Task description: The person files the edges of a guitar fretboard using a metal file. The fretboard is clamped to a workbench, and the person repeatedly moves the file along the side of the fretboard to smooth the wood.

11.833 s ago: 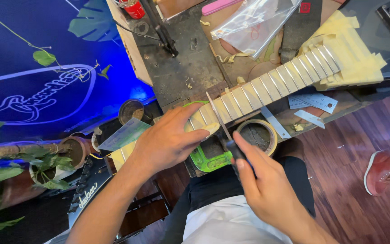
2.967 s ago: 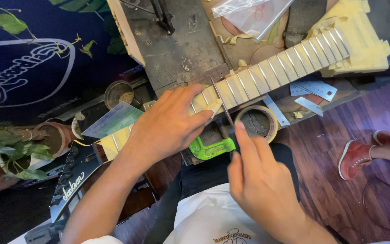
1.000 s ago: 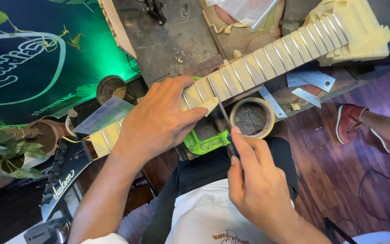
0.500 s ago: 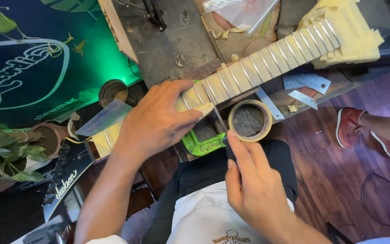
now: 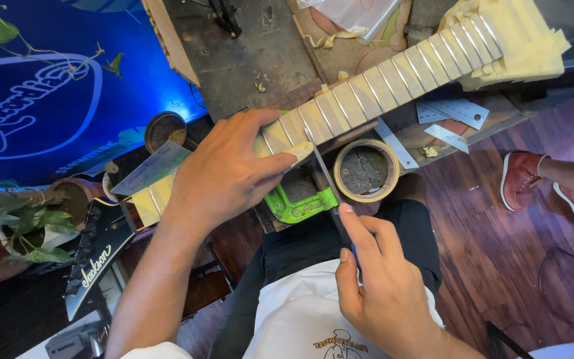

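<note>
Guitar neck [image 5: 393, 80]: laid across the workbench [image 5: 247, 53], running from 8 to 2 o'clock. Left hand [image 5: 224, 176] clamped over it near the middle. Thin file [image 5: 327, 183] pinched in the right hand [image 5: 380, 286], tip at the neck's near edge. Edge work judged in progress; the share finished cannot be told.

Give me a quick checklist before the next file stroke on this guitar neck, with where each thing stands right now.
1. Left hand pressing down on the guitar neck: ok, the palm and fingers wrap it.
2. Right hand gripping the slim file: ok, the fingers close on its handle end.
3. File tip at the neck edge by the left thumb: ok, but very close to the thumb.
4. Frets masked with pale tape: ok along the visible stretch.
5. Tape roll out of the stroke path: not ok, it sits right beside the file.
6. Neck clamped underneath: cannot tell, the hands hide it.
</note>
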